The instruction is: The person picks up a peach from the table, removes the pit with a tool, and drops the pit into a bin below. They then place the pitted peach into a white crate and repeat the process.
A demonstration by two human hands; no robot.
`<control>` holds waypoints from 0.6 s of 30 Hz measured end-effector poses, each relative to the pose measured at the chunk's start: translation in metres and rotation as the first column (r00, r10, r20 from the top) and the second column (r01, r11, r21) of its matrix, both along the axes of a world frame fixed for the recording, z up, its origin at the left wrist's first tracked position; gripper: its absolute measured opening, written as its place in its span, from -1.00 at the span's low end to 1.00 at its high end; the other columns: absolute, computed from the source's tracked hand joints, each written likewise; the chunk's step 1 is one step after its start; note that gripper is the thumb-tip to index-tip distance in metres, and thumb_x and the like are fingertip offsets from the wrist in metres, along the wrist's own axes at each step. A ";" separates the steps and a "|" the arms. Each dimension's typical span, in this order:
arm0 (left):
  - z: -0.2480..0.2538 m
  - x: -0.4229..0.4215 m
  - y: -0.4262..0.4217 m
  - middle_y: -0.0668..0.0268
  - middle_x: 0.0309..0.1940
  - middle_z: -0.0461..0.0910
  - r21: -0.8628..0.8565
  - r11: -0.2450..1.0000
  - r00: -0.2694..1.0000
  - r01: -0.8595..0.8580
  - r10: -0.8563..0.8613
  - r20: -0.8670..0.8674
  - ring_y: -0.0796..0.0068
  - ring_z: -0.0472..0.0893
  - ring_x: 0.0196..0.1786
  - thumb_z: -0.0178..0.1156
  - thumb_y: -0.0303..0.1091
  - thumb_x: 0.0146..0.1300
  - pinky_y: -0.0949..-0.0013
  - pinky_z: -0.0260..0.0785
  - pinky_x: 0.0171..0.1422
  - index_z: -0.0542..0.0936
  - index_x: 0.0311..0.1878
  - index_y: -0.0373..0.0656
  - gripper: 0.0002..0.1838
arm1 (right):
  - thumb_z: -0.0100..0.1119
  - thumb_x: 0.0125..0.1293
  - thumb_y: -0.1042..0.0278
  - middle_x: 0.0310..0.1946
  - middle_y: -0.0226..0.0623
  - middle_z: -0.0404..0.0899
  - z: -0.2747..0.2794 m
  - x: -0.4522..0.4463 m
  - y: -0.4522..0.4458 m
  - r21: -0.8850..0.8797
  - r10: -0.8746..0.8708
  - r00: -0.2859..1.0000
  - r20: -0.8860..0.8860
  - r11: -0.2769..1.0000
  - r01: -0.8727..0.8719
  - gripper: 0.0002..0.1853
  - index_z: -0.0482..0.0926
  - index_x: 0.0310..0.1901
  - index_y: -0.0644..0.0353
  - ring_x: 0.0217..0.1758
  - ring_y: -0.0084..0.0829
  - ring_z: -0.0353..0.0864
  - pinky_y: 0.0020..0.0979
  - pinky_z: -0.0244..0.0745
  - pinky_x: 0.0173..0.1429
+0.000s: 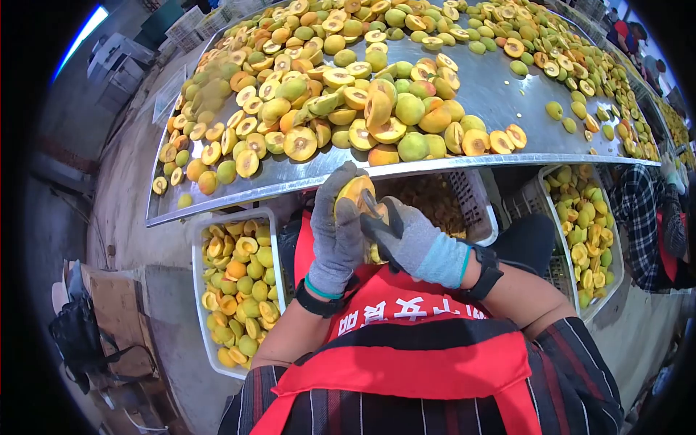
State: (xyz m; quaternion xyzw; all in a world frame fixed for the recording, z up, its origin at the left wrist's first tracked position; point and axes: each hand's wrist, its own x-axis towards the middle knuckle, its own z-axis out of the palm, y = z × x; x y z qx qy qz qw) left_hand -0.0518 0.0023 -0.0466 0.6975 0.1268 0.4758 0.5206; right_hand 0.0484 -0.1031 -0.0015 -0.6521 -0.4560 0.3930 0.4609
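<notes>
In front of my red apron, my left hand, in a grey glove, is closed around a yellow peach half with its cut side turned toward my right hand. My right hand, also gloved, is closed with its fingers pressed together at the fruit. From its grip a small dark metal tool reaches to the peach's cut face; its handle is hidden in the fingers. Both hands are just below the front edge of the metal table, where many halved peaches lie heaped.
A white crate of pitted peach halves stands at my left, another crate at my right. Under the table edge, a crate holds brown pits. A co-worker in checked clothing is at the far right. Cardboard and a black bag lie left.
</notes>
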 end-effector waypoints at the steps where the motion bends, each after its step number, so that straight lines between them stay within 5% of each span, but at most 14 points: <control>1: 0.000 -0.001 0.000 0.10 0.08 0.40 -0.012 0.999 0.999 -0.029 0.029 -0.042 0.27 0.46 0.09 -0.15 0.16 0.32 0.25 0.29 0.20 0.31 0.15 -0.31 -0.34 | 0.03 0.29 0.15 -0.40 -0.05 0.53 0.000 -0.001 -0.001 -0.001 -0.002 1.000 -0.003 1.000 0.002 -0.69 0.40 -0.18 0.29 -0.36 -0.09 0.56 -0.25 0.46 -0.27; 5: 0.013 -0.001 -0.008 0.10 0.08 0.40 0.017 0.997 0.992 -0.072 0.074 -0.106 0.29 0.47 0.08 -0.18 0.17 0.32 0.24 0.30 0.19 0.30 0.16 -0.29 -0.33 | 0.03 0.30 0.14 -0.43 -0.07 0.53 0.003 -0.004 -0.001 -0.014 -0.011 0.999 -0.050 1.000 0.011 -0.69 0.41 -0.19 0.27 -0.39 -0.09 0.56 -0.25 0.46 -0.31; 7: 0.013 0.004 -0.011 0.09 0.08 0.40 -0.007 0.998 0.997 -0.065 0.064 -0.034 0.29 0.46 0.09 -0.19 0.18 0.32 0.24 0.29 0.19 0.30 0.16 -0.29 -0.34 | 0.03 0.31 0.07 -0.57 -0.24 0.49 0.000 -0.006 -0.001 -0.063 -0.033 0.847 -0.531 0.998 -0.001 -0.68 0.41 -0.24 0.23 -0.63 -0.38 0.50 -0.41 0.41 -0.56; 10: 0.022 0.009 -0.019 0.08 0.08 0.40 -0.069 0.996 0.997 -0.065 0.068 0.044 0.28 0.45 0.10 -0.19 0.19 0.32 0.23 0.28 0.20 0.30 0.17 -0.27 -0.33 | 0.01 0.33 0.08 -0.65 -0.38 0.42 -0.002 -0.013 0.001 0.008 -0.099 0.765 -0.637 0.991 0.135 -0.70 0.40 -0.26 0.19 -0.75 -0.60 0.38 -0.56 0.28 -0.71; 18: 0.013 0.002 -0.010 0.07 0.11 0.37 0.118 0.993 0.998 -0.018 0.025 -0.054 0.28 0.41 0.14 -0.13 0.14 0.32 0.23 0.26 0.22 0.32 0.14 -0.30 -0.36 | 0.01 0.32 0.05 -0.63 -0.32 0.43 0.009 -0.006 -0.005 -0.075 -0.065 0.858 -0.509 0.997 0.031 -0.67 0.38 -0.21 0.21 -0.74 -0.52 0.41 -0.48 0.33 -0.68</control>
